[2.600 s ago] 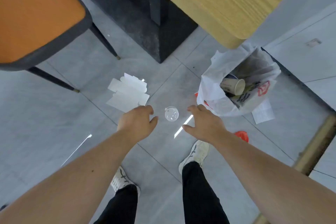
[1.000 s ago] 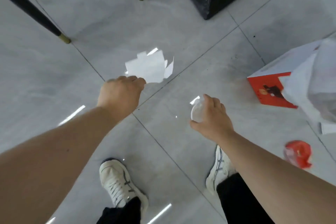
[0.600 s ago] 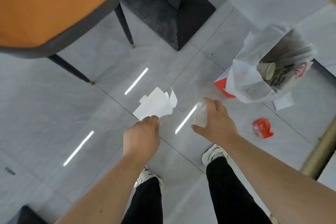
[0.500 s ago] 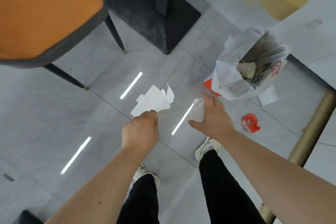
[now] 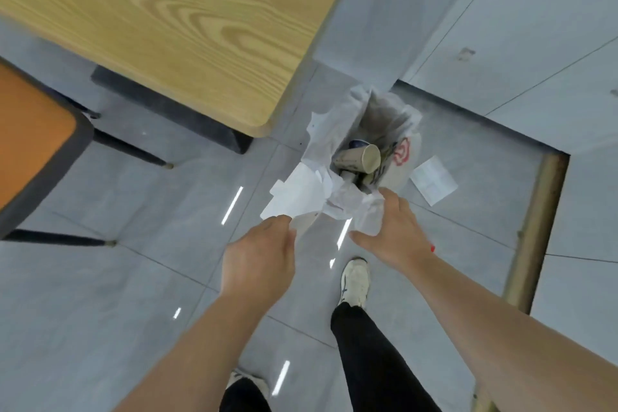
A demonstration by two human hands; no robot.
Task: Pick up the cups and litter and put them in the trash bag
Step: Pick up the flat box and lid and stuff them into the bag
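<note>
The white trash bag [image 5: 321,130] stands open on the grey floor beside the table corner, with a paper cup [image 5: 358,158] lying inside it. My left hand [image 5: 262,259] pinches a white folded paper sheet [image 5: 296,195] whose far end reaches the bag's near rim. My right hand [image 5: 393,227] is curled at the bag's near edge around a clear plastic lid [image 5: 368,219], which is hard to tell apart from the bag's plastic. A white receipt [image 5: 433,179] lies flat on the floor to the right of the bag.
A wooden table [image 5: 167,20] on a dark base [image 5: 174,110] overhangs the upper left. An orange chair [image 5: 30,130] stands at the far left. A brass floor rail [image 5: 535,227] runs down the right. A bit of red litter [image 5: 433,248] peeks out behind my right wrist. My feet are below.
I have stood up and stepped toward the bag. Both hands moved up and right, carrying the paper sheet and the lid to the bag's near rim.
</note>
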